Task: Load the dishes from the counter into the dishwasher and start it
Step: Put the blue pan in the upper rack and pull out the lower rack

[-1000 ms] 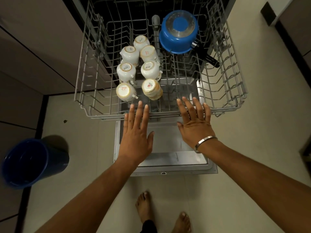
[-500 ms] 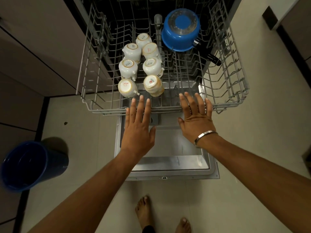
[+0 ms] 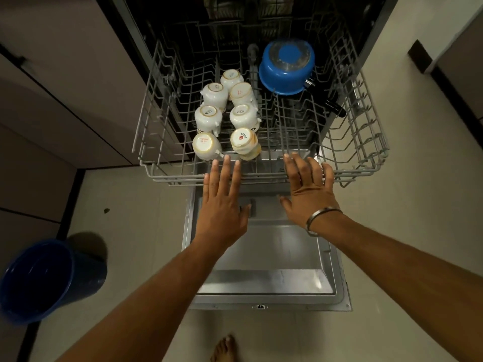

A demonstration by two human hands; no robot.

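The grey wire upper rack (image 3: 366, 142) is pulled partly out of the dishwasher, above the lowered door (image 3: 271, 252). Several white cups (image 3: 209, 118) stand upside down in two rows on its left half. A blue saucepan (image 3: 286, 66) with a black handle lies upturned at the back right. My left hand (image 3: 222, 202) is flat, fingers spread, fingertips at the rack's front rail just before the nearest cups. My right hand (image 3: 308, 189), with a metal bangle on the wrist, rests its spread fingers on the same front rail. Neither hand holds anything.
A blue bucket (image 3: 47, 278) stands on the tiled floor at the lower left. Cabinet fronts (image 3: 65, 87) run along the left side. My bare foot (image 3: 224, 348) is on the floor before the door's front edge. A wall corner lies at the right.
Both hands have moved forward with the rack, which has slid a little further into the dishwasher; the cups and saucepan moved with it.
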